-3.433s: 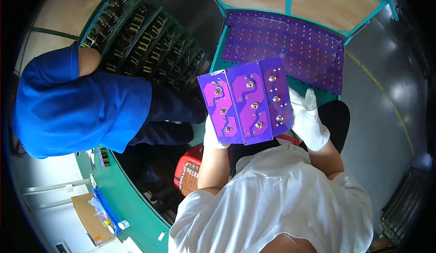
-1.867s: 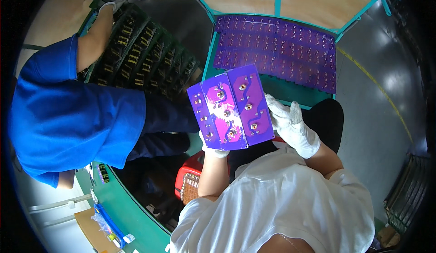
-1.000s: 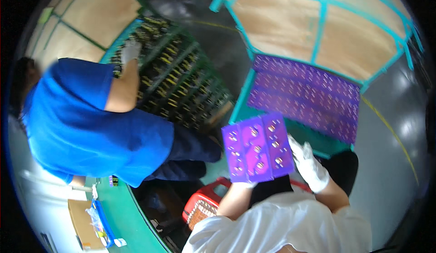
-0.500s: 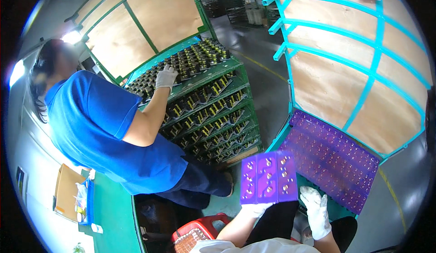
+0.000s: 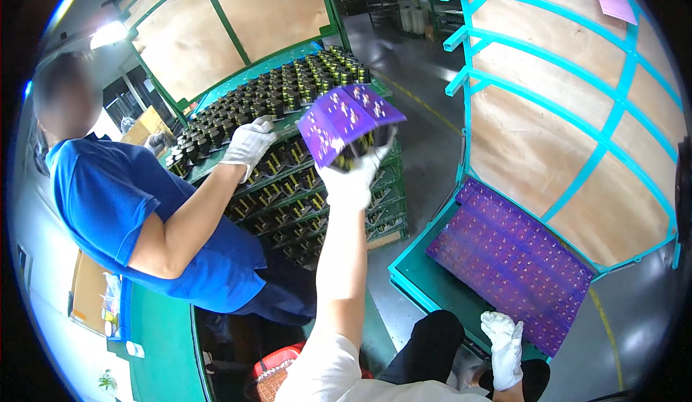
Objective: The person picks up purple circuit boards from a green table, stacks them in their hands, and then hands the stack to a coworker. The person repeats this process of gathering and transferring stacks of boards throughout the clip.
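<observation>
My left hand point(image 5: 353, 178), in a white glove, is stretched far forward and grips a purple circuit board panel point(image 5: 351, 122) from below and its near edge. The panel is tilted, its solder-dotted face up; dark parts with yellow bands show beneath it. It is held in front of the right end of the green rack point(image 5: 288, 129), whose top carries rows of black-and-yellow components point(image 5: 238, 110). My right hand point(image 5: 504, 341), also gloved, is empty with loosely bent fingers, thumb apart. It is beside the near edge of a large layer of purple boards point(image 5: 519, 258) on the turquoise cart.
At left a co-worker in a blue shirt point(image 5: 144, 214) has a gloved hand point(image 5: 249, 146) at the rack's top edge. The turquoise cart frame point(image 5: 577, 178) rises at right. A red seat point(image 5: 277, 362) and a green table point(image 5: 162, 337) are at lower left.
My left hand has carried the panel forward and left, up to the rack, and the panel has tilted. The co-worker's hand has drawn back toward the rack's edge. My right hand has barely moved.
</observation>
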Motion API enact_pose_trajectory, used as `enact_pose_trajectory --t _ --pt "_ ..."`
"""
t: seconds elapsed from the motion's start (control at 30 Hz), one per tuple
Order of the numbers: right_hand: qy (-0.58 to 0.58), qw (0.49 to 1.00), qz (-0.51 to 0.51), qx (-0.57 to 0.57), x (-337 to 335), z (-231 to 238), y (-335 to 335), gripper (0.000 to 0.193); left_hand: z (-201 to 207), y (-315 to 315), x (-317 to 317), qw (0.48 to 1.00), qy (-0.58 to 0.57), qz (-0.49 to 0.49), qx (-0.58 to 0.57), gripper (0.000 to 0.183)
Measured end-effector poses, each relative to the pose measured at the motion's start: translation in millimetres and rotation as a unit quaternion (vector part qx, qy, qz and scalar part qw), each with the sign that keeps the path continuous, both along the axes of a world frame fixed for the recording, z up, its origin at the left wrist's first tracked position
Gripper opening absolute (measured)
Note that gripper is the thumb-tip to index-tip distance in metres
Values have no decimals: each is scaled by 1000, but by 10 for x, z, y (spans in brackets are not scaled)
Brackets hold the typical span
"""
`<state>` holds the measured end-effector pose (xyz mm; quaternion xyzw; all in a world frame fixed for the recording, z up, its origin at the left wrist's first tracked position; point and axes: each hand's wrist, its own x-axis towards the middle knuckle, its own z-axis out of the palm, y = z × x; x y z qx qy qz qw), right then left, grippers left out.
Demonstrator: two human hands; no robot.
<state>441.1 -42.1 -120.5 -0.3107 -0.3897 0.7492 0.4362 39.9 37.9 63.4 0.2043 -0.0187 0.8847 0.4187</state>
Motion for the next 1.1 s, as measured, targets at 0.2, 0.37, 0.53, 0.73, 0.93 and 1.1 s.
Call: enact_pose_trajectory --t 0.2,0.37,0.53,0.73,0.93,1.1 --pt "-39 999 0 -15 64 12 -18 66 181 201 -427 1000 -6 9 26 52" --pt "-67 998 6 0 106 -35 -12 65 144 101 -650 999 -11 6 46 52" --pt "-101 994 23 27 123 -36 -23 67 172 -31 -662 998 -30 55 25 50" --pt "-128 989 41 66 96 14 -68 66 177 -177 -843 995 3 86 46 47" --pt "-112 991 39 55 183 -13 -76 61 407 -703 -579 930 218 -230 -185 56" --pt "-147 985 32 81 263 209 -76 46 452 -59 -681 927 -169 -293 -163 71"
